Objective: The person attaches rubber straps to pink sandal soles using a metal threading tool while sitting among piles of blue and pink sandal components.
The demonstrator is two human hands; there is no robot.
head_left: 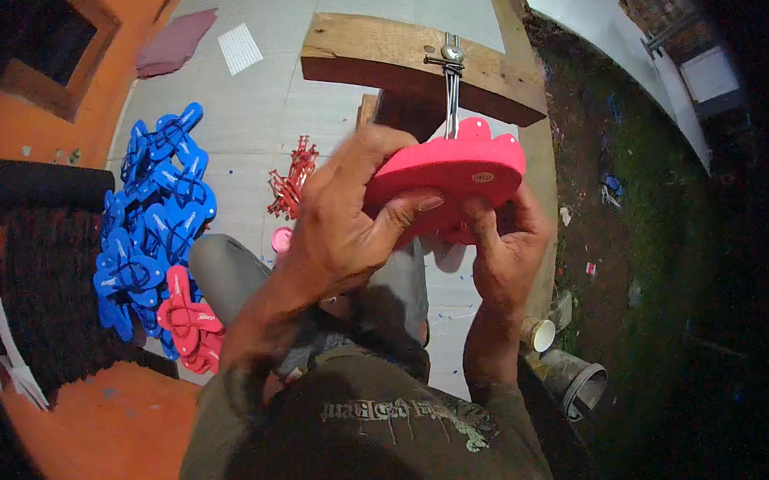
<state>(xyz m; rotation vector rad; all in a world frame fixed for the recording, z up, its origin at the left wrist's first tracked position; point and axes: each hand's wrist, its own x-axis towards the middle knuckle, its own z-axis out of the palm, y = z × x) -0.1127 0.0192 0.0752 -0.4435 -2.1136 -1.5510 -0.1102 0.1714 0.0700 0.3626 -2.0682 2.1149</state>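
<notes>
A pink flip-flop sole (450, 170) is gripped in both my hands in front of my chest. My left hand (349, 207) wraps round its left side, thumb pressed on the near face. My right hand (506, 243) pinches the lower right edge, with some fingers hidden behind the sole. At its far edge the sole meets a metal prong tool (453, 91), which is fixed to a wooden beam (359, 48). Whether the prongs pass into the sole is hidden. Scalloped pink bumps show along that edge.
Blue flip-flops (156, 220) lie heaped on the left, with several pink flip-flops (186, 321) beside them. Red straps (294, 177) are piled on the pale tiled floor (250, 117) beyond my left hand. A white cup (540, 334) and a grey bucket (586, 390) stand at the lower right.
</notes>
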